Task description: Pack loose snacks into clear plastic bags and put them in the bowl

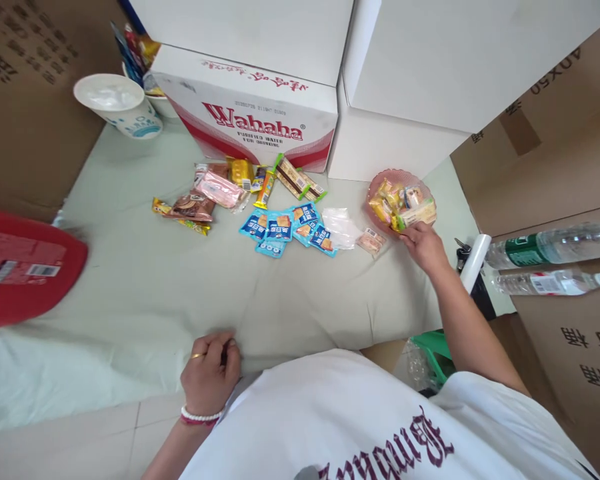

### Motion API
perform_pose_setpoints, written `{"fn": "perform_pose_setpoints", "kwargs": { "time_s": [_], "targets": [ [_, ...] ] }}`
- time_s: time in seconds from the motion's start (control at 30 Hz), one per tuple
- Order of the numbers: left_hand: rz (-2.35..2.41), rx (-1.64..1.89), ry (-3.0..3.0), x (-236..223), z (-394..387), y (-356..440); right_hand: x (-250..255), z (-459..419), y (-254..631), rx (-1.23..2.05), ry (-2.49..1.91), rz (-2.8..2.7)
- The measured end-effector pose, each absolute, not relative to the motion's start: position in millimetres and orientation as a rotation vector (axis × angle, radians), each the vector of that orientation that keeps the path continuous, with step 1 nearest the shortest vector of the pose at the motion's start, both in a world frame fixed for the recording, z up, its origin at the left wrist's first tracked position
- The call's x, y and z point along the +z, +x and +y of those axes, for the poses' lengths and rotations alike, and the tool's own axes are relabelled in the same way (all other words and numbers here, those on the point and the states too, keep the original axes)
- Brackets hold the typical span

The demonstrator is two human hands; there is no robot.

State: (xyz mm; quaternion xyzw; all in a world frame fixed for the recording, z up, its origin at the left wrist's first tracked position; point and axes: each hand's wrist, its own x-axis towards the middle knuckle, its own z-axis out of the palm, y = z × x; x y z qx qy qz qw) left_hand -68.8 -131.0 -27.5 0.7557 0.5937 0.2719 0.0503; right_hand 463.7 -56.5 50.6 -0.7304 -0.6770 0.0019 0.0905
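Observation:
My right hand [425, 249] is closed at the near rim of a scalloped pink bowl [371, 185], fingers curled against its edge. Inside the bowl lie several yellow-wrapped snacks [387, 195], and a cream-wrapped bar [418, 213] rests right by my fingertips. Just left of the bowl is a small clear packet with pinkish contents [371, 242], beside a crumpled clear wrapper [341, 228]. My left hand [211, 373], with a ring and a beaded bracelet, rests loosely curled on the table's near edge, holding nothing visible.
Blue snack packets [279, 227], brown packets [193, 205], a pink packet [223, 189] and green-ended bars [293, 176] lie mid-table. Behind stands a Wahaha carton [260, 127]. A paper cup [125, 107] and red container [25, 267] are left; plastic bottles [550, 283] lie right.

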Motion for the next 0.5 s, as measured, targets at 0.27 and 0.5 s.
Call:
{"fn": "perform_pose_setpoints", "kwargs": {
  "time_s": [0.27, 0.5],
  "targets": [
    [1.789, 0.895, 2.386, -30.6, -130.9, -67.7, 72.7, -68.5, 547.1, -0.071, -2.397, -1.875],
    [1.812, 0.909, 2.338, -33.6, -131.7, -66.2, 62.1, -20.4, 426.3, 0.080, -1.889, -1.903]
  ]
}}
